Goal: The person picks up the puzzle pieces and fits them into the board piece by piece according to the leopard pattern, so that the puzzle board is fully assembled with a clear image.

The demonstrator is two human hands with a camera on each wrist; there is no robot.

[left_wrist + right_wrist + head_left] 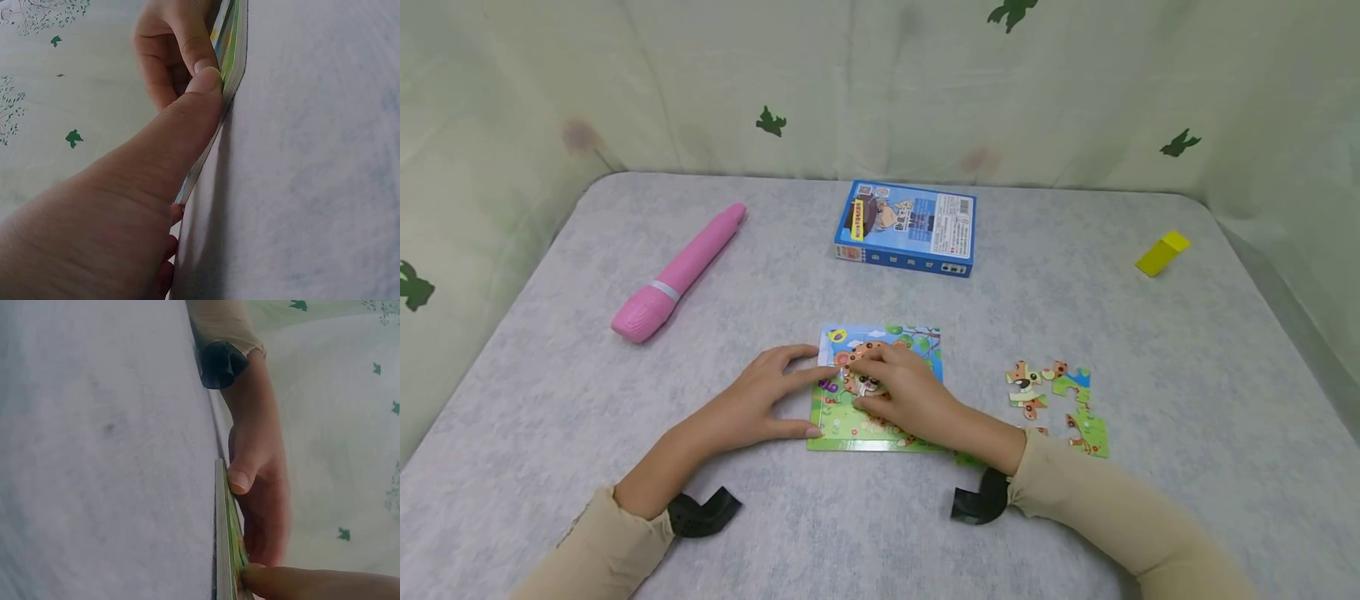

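Note:
A jigsaw puzzle board (842, 433) with a cartoon animal on green grass and blue sky lies flat in the middle of the table. At its left side, my left hand (756, 400) rests with fingers and thumb spread, their tips at the board's edge. My right hand (913, 396) reaches over the board from the right. Its curled fingers and thumb are at a puzzle piece (867, 385) on the animal's face, and the hand hides part of the picture. In the left wrist view the two thumbs meet close together at the board's edge.
Several loose puzzle pieces (1090, 429) lie right of the board, some partly under the right forearm. A blue puzzle box (910, 229) is behind the board. A pink club-shaped object (692, 258) lies at back left, a yellow block (1162, 254) at back right.

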